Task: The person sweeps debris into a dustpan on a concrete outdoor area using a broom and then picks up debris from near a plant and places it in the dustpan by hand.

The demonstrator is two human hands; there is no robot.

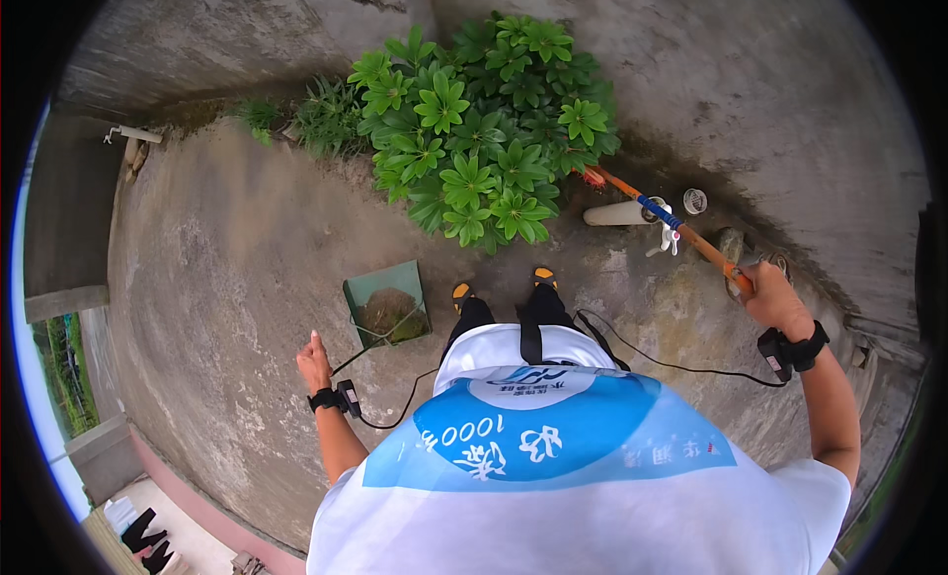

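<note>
My right hand (773, 300) is wrapped round the end of an orange stick handle with a blue-banded part, a broom (699, 241) by its look. It slants up and left, and its reddish head is partly hidden under the leaves of a green bush (464, 130). On the left, my left hand (314, 363) is closed, thumb up, at the end of the thin handle of a green dustpan (397, 281). The dustpan rests on the ground left of my feet, with a heap of brownish dirt or debris (388, 311) in it.
A white pipe (614, 213) with a white tap (668, 239) stands right of the bush, beside a round drain cover (695, 201). Concrete walls (750, 71) rise behind. Another tap pipe (138, 133) juts out far left. Black cables (681, 363) run from my wrist devices.
</note>
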